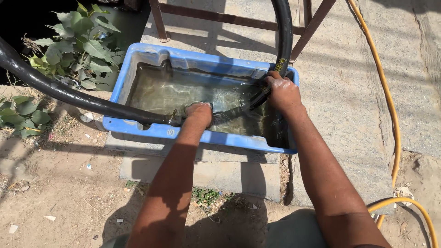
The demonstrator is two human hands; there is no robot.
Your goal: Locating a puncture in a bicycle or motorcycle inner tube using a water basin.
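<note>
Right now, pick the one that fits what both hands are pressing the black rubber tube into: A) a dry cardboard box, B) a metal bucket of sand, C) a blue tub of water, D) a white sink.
C: the left hand and right hand push the black rubber tube down into a blue tub filled with rippling water.

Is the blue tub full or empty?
Partly full. The blue tub holds clear rippling water well below its rim; the left hand presses the black rubber tube under it, and the right hand grips it at the rim.
</note>
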